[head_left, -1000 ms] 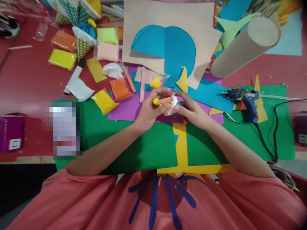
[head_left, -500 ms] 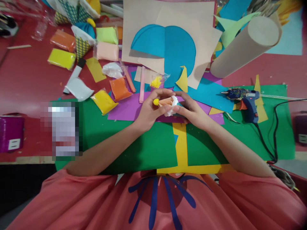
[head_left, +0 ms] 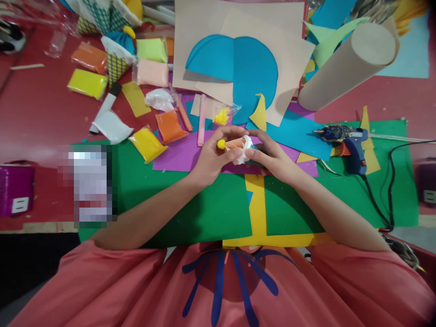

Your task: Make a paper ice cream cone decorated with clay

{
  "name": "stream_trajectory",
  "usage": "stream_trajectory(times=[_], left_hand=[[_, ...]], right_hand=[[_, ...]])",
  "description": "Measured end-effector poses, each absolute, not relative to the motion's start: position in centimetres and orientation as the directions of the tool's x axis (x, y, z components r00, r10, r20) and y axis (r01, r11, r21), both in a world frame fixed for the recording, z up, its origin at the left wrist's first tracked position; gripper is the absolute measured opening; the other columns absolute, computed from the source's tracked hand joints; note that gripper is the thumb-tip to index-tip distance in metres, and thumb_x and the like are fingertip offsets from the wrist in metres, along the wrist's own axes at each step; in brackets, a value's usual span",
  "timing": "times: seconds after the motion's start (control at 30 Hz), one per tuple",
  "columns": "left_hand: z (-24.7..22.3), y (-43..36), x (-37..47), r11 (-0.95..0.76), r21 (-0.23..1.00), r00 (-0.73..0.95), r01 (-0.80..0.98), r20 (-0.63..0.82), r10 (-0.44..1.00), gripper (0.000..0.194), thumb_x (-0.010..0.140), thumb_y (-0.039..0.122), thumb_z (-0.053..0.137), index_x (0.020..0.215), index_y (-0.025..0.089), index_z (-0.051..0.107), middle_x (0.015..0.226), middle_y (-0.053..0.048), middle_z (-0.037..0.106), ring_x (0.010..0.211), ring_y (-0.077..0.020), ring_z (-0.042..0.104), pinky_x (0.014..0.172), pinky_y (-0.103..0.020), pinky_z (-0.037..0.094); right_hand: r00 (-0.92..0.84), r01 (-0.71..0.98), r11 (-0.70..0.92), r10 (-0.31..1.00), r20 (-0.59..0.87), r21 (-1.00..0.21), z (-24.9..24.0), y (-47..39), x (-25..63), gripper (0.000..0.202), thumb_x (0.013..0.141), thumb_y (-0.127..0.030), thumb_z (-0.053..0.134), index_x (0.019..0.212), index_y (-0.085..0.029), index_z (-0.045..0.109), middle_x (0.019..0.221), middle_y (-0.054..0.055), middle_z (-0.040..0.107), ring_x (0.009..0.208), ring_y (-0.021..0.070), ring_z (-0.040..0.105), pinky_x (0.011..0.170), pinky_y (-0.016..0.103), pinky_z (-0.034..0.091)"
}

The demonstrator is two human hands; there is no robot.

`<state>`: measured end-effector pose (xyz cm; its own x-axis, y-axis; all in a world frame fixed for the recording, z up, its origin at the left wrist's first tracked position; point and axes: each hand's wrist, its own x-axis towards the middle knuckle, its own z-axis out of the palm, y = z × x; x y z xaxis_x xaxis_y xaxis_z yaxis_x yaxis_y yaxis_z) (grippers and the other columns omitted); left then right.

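Observation:
Between my two hands is a small craft ice cream cone (head_left: 235, 144). It has a folded peach top, a lumpy white clay-like rim (head_left: 245, 150) and a yellow ball (head_left: 221, 144) at its left tip. My left hand (head_left: 214, 156) is closed around the peach side, its thumb pressed near the white rim. Gripping the other end, my right hand (head_left: 272, 156) has its thumb against the rim and covers most of the bluish cone part. Both hands are just above a purple sheet (head_left: 173, 156).
A blue glue gun (head_left: 356, 145) with a cord lies at the right. Clay packets such as a yellow one (head_left: 148, 144) and another craft cone (head_left: 117, 59) are at the left. A rolled beige sheet (head_left: 344, 72) and cut blue paper (head_left: 255, 68) lie further back.
My hands and the craft cone stay almost in place. My thumbs shift very slightly at the white rim.

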<state>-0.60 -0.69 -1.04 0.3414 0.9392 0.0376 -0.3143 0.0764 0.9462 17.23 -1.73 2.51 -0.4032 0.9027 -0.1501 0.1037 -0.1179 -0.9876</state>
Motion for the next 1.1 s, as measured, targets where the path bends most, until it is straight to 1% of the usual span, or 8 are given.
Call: stream_trajectory(times=[0.07, 0.27, 0.43, 0.67, 0.83, 1.1], left_hand=[[-1.02, -0.70, -0.55, 0.089, 0.941, 0.332, -0.327, 0.026, 0.943, 0.037, 0.074, 0.046, 0.080, 0.106, 0.030, 0.066, 0.112, 0.002, 0.068, 0.103, -0.0162, 0.066, 0.084, -0.027, 0.055], [-1.15, -0.58, -0.56, 0.110, 0.938, 0.321, -0.329, 0.001, 0.947, 0.038, 0.072, 0.046, 0.081, 0.104, 0.031, 0.068, 0.113, 0.000, 0.068, 0.104, -0.0209, 0.065, 0.082, -0.031, 0.055], [-1.08, -0.56, -0.58, 0.131, 0.931, 0.332, -0.341, -0.011, 0.943, 0.037, 0.072, 0.043, 0.082, 0.104, 0.031, 0.068, 0.111, 0.001, 0.068, 0.101, -0.0191, 0.065, 0.081, -0.030, 0.054], [-0.88, -0.58, -0.47, 0.156, 0.917, 0.323, -0.368, -0.032, 0.946, 0.037, 0.070, 0.043, 0.083, 0.102, 0.030, 0.069, 0.107, 0.001, 0.068, 0.095, -0.0153, 0.063, 0.077, -0.027, 0.053], [-0.99, -0.54, -0.50, 0.159, 0.921, 0.312, -0.357, -0.043, 0.949, 0.038, 0.069, 0.045, 0.084, 0.101, 0.032, 0.069, 0.107, 0.001, 0.067, 0.097, -0.0180, 0.064, 0.076, -0.029, 0.053], [-1.51, -0.37, -0.71, 0.169, 0.922, 0.311, -0.348, -0.057, 0.949, 0.037, 0.070, 0.045, 0.082, 0.102, 0.033, 0.069, 0.112, 0.001, 0.069, 0.101, -0.0216, 0.065, 0.075, -0.031, 0.054]], right_hand=[[-0.403, 0.098, -0.125, 0.902, -0.154, -0.987, 2.54, -1.71, 17.24, 0.044, 0.089, -0.048, 0.063, 0.119, -0.021, 0.046, 0.095, 0.002, 0.060, 0.081, 0.0134, 0.061, 0.055, 0.022, 0.046], [-0.394, 0.092, -0.153, 0.902, -0.177, -0.984, 2.73, -1.72, 17.23, 0.043, 0.087, -0.049, 0.063, 0.117, -0.022, 0.047, 0.101, 0.004, 0.060, 0.079, 0.0130, 0.059, 0.053, 0.022, 0.045], [-0.404, 0.092, -0.165, 0.895, -0.188, -0.982, 2.72, -1.74, 17.27, 0.045, 0.088, -0.049, 0.063, 0.120, -0.020, 0.046, 0.091, 0.001, 0.060, 0.070, 0.0108, 0.056, 0.050, 0.021, 0.042], [-0.408, 0.082, -0.160, 0.895, -0.180, -0.984, 2.54, -1.74, 17.26, 0.048, 0.089, -0.050, 0.062, 0.121, -0.019, 0.046, 0.077, -0.003, 0.058, 0.063, 0.0102, 0.054, 0.049, 0.021, 0.039], [-0.419, 0.097, -0.144, 0.892, -0.172, -0.985, 2.50, -1.76, 17.31, 0.047, 0.091, -0.050, 0.060, 0.122, -0.019, 0.045, 0.074, -0.003, 0.057, 0.058, 0.0095, 0.051, 0.047, 0.022, 0.036], [-0.419, 0.114, -0.127, 0.893, -0.164, -0.985, 2.34, -1.76, 17.36, 0.043, 0.093, -0.047, 0.056, 0.123, -0.019, 0.044, 0.074, -0.004, 0.055, 0.058, 0.0099, 0.051, 0.047, 0.022, 0.038]])
